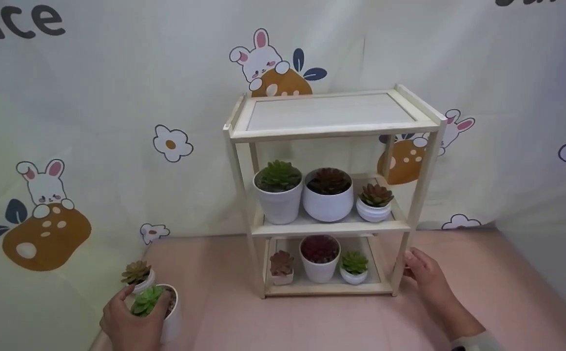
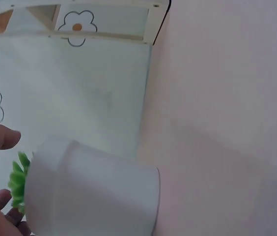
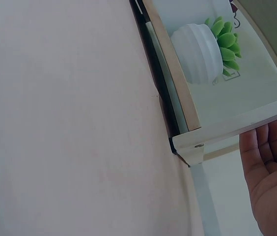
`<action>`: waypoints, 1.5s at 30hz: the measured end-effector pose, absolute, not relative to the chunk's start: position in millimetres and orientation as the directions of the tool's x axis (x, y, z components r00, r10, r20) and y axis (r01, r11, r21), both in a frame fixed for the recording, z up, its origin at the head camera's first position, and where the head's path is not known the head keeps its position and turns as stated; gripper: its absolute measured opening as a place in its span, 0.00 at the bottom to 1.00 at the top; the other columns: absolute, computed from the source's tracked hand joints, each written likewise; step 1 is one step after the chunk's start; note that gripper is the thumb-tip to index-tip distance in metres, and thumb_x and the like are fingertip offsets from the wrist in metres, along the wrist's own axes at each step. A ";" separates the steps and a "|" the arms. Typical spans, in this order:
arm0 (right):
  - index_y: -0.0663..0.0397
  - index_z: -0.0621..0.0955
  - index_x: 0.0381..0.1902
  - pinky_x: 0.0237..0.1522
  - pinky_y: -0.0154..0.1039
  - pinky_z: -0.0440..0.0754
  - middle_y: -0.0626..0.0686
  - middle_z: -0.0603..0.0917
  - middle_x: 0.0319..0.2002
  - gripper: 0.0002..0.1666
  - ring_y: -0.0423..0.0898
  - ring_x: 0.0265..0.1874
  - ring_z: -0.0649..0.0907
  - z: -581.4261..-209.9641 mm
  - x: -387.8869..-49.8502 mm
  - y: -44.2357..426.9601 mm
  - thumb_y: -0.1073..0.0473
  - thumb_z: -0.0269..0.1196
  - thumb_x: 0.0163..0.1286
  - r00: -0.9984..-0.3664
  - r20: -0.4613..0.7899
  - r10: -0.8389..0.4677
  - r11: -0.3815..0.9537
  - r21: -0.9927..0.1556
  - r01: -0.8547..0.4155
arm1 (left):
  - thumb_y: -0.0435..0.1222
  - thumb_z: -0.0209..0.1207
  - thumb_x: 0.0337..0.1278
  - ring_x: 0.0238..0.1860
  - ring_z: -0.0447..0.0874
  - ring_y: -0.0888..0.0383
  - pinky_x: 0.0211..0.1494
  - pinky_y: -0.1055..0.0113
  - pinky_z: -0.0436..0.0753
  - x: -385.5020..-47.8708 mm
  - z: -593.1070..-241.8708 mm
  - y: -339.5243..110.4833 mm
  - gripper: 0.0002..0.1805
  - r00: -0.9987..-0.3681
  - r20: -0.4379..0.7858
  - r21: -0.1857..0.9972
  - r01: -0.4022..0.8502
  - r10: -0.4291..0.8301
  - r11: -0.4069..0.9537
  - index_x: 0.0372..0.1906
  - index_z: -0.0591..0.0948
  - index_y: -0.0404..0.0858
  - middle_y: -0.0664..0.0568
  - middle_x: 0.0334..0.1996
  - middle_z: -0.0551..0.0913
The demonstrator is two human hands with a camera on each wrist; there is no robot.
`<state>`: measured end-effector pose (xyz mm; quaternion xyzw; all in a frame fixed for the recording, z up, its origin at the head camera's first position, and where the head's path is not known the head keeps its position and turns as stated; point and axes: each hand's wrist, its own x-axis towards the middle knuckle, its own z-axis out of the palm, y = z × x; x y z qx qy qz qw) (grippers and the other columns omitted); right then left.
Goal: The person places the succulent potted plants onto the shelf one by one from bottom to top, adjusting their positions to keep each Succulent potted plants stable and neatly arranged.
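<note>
At the lower left of the head view, my left hand (image 1: 129,324) reaches over a white pot (image 1: 173,321) with a bright green succulent (image 1: 145,301). The left wrist view has thumb and fingers spread around the plant top; the thumb stands apart from the pot (image 2: 94,191). Just behind is a smaller white pot (image 1: 145,283) with a brownish succulent. My right hand (image 1: 431,280) is at the right front leg of a pale wooden shelf (image 1: 336,134). Its fairly straight fingers meet the leg (image 3: 246,120), their tips hidden behind it in the right wrist view.
Three white pots with succulents stand on the middle tier (image 1: 307,228), among them a wide round pot (image 1: 329,204). The lower tier (image 1: 331,292) bears three more, including a small green succulent (image 1: 355,263). A printed curtain (image 1: 92,73) hangs behind the pinkish tabletop (image 1: 229,317).
</note>
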<state>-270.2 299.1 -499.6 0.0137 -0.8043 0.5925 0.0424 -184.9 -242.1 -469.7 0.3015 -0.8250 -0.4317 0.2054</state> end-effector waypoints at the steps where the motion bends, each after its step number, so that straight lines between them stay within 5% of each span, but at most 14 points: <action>1: 0.66 0.72 0.70 0.54 0.24 0.82 0.63 0.81 0.59 0.31 0.36 0.50 0.83 -499.6 -270.2 299.5 0.46 0.43 0.87 -0.996 0.081 0.026 0.300 -0.952 -0.069 | 0.45 0.70 0.59 0.72 0.50 0.30 0.70 0.34 0.61 -185.4 -471.2 -244.3 0.46 -0.735 0.067 0.839 -0.324 -0.674 0.437 0.74 0.60 0.29 0.27 0.72 0.57; 9: 0.64 0.71 0.72 0.56 0.27 0.81 0.63 0.79 0.61 0.32 0.42 0.55 0.82 -500.2 -268.8 299.4 0.46 0.43 0.87 -0.996 0.084 0.023 0.269 -0.960 -0.075 | 0.61 0.74 0.51 0.77 0.47 0.29 0.78 0.31 0.58 -189.5 -475.7 -258.7 0.68 -0.780 -0.070 0.857 -0.366 -0.621 0.364 0.82 0.47 0.30 0.25 0.76 0.50; 17: 0.64 0.69 0.74 0.56 0.25 0.80 0.64 0.78 0.64 0.33 0.39 0.54 0.81 -497.7 -269.7 299.6 0.44 0.43 0.87 -0.998 0.064 0.009 0.286 -0.956 -0.058 | 0.62 0.73 0.51 0.79 0.42 0.27 0.81 0.31 0.52 -188.1 -472.5 -291.2 0.77 -0.887 -0.255 0.833 -0.404 -0.386 0.378 0.80 0.31 0.27 0.22 0.79 0.39; 26: 0.64 0.68 0.75 0.56 0.26 0.81 0.63 0.79 0.64 0.32 0.36 0.53 0.81 -497.4 -269.5 301.5 0.46 0.42 0.88 -0.998 0.064 0.001 0.275 -0.960 -0.061 | 0.61 0.72 0.54 0.74 0.53 0.29 0.78 0.28 0.59 -192.1 -488.9 -308.0 0.72 -0.927 -0.291 0.800 -0.372 -0.237 0.470 0.80 0.36 0.28 0.24 0.77 0.44; 35: 0.64 0.70 0.73 0.56 0.25 0.81 0.63 0.79 0.63 0.32 0.35 0.52 0.82 -500.0 -269.9 300.3 0.45 0.42 0.87 -0.997 0.072 0.008 0.289 -0.955 -0.066 | 0.61 0.76 0.48 0.73 0.57 0.29 0.78 0.29 0.60 -191.0 -494.9 -314.5 0.76 -0.921 -0.318 0.781 -0.388 -0.223 0.489 0.80 0.34 0.30 0.25 0.75 0.47; 45: 0.62 0.70 0.73 0.59 0.27 0.80 0.63 0.79 0.63 0.34 0.37 0.53 0.82 -498.4 -270.5 300.3 0.42 0.42 0.87 -0.999 0.053 0.011 0.325 -0.945 -0.047 | 0.58 0.74 0.53 0.70 0.64 0.33 0.76 0.33 0.68 -188.7 -507.3 -322.8 0.70 -0.919 -0.341 0.778 -0.394 -0.197 0.489 0.77 0.38 0.24 0.25 0.73 0.54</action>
